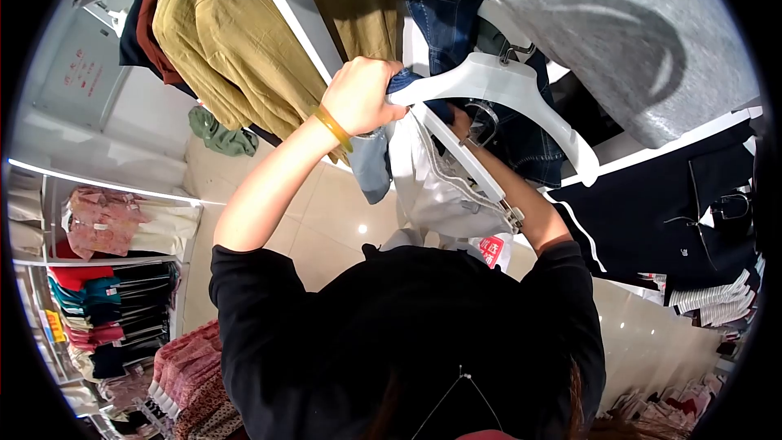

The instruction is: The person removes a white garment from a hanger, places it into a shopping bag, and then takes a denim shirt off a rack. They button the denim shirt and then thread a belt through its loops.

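My left hand [362, 96], with a yellow bangle at the wrist, is closed at the end of a white hanger [497, 81], with blue denim cloth beside its fingers. My right hand [460, 123] is mostly hidden behind a white clip hanger [464, 155], near a metal ring; what it holds cannot be made out. White trousers [432, 195] hang by the clip hanger, between my forearms. Dark blue jeans [533, 134] are behind the hangers.
Khaki garments [236, 41] hang at the upper left, and a grey garment [603, 33] at the upper right. Black clothes [652, 212] hang on the right. A green cloth [220, 132] lies on the tiled floor. Shelves [122, 265] with folded clothes stand at the left.
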Demonstrator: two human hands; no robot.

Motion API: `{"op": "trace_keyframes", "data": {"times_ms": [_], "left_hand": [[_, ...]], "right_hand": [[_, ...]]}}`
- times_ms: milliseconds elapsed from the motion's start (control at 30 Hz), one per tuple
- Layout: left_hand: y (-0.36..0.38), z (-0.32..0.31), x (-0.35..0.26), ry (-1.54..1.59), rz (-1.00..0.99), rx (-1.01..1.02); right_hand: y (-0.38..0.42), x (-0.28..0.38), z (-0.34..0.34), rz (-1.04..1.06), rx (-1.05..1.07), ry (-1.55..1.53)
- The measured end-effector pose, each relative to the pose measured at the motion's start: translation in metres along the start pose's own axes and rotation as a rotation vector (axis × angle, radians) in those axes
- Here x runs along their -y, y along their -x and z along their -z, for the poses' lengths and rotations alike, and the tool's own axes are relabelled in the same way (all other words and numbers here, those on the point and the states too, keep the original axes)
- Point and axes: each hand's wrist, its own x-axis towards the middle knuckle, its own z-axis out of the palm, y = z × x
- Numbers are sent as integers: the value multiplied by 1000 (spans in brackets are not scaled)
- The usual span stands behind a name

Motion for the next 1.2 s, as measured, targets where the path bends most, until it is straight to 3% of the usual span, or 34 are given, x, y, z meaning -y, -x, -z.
{"op": "trace_keyframes", "data": {"times_ms": [33, 67, 133, 167, 233, 267, 333, 367, 467, 533, 600, 667, 733, 767, 800, 867, 900, 933, 1067, 1200], "left_hand": [[1, 0, 1, -20, -2, -27], [1, -1, 1, -40, -5, -52], [2, 0, 0, -55, -1, -40], [1, 0, 0, -88, -1, -62], [-2, 1, -1, -129, 4, -67], [-3, 0, 1, -127, -11, -63], [-6, -4, 4, -112, -24, -81], [-7, -5, 5, -98, -45, -98], [-10, -4, 3, -89, -63, -88], [-14, -6, 8, -72, -82, -52], [-16, -6, 12, -66, -157, -71], [-28, -9, 31, -8, -425, -102], [-38, -6, 45, 102, -378, 62], [-43, -12, 61, 91, -458, 18], [-44, -7, 60, 107, -399, 78], [-52, -7, 65, 55, -456, 62], [-52, -4, 59, 56, -383, 97], [-55, -6, 66, 8, -434, 69], [-57, 3, 70, 13, -404, 109], [-57, 9, 74, -18, -449, 96]], "right_hand": [[1, -9, -5, 102, -134, -50], [2, -21, 2, 60, -157, 134], [16, -11, 24, -156, -170, 14], [21, -4, 34, -160, -182, 15], [32, 3, 50, -389, -274, 414], [38, -1, 58, -395, -288, 414], [50, 4, 72, -54, -465, 317], [56, 7, 79, -144, -454, 352], [72, 20, 98, -142, -516, 265], [79, -18, 105, -131, -644, 210], [93, -11, 118, -194, -577, 222], [103, 21, 134, -411, -548, -55], [107, 25, 142, -239, -680, 59], [117, 7, 163, 208, -530, 35], [115, -4, 191, -154, -205, -498], [114, 38, 195, -395, -308, -380], [113, 40, 199, -347, -286, -420], [117, 45, 201, -244, -264, -364], [121, 73, 209, -238, -241, -178], [130, 118, 216, -177, -460, 271]]}}
